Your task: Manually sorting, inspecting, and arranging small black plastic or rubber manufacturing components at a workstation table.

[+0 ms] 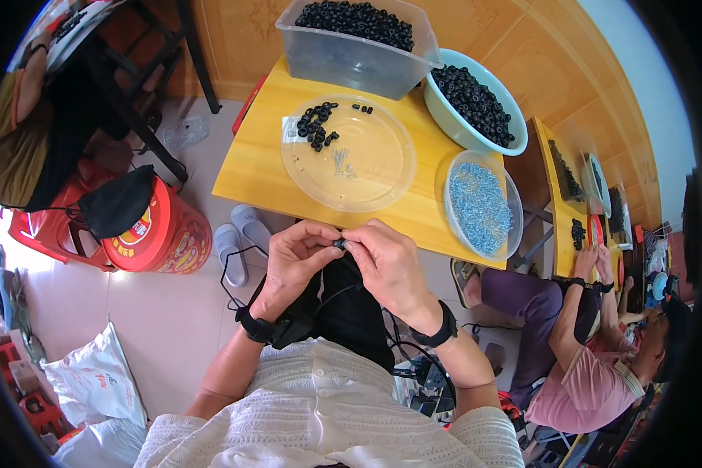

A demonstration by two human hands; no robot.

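Observation:
Both of my hands meet in front of the yellow table's near edge, over my lap. My left hand (292, 261) pinches a small black round part (338, 243) between thumb and fingertips. Closed on the same part from the other side is my right hand (390, 261); whether a tinier piece sits in its fingertips is hidden. Ahead of them, a clear round plastic lid (394, 175) lies flat on the table. On it are a cluster of black ring-like parts (316, 125), a short row of black parts (362, 108) and several tiny silvery pieces (339, 160).
On the yellow table (246, 168) stand a clear bin (343, 62) and a pale blue bowl (437, 97), both holding black parts. A clear tub (448, 207) holds small silvery-blue pieces. A red bucket (168, 234) and slippers (230, 249) are left. Another person (585, 382) works at right.

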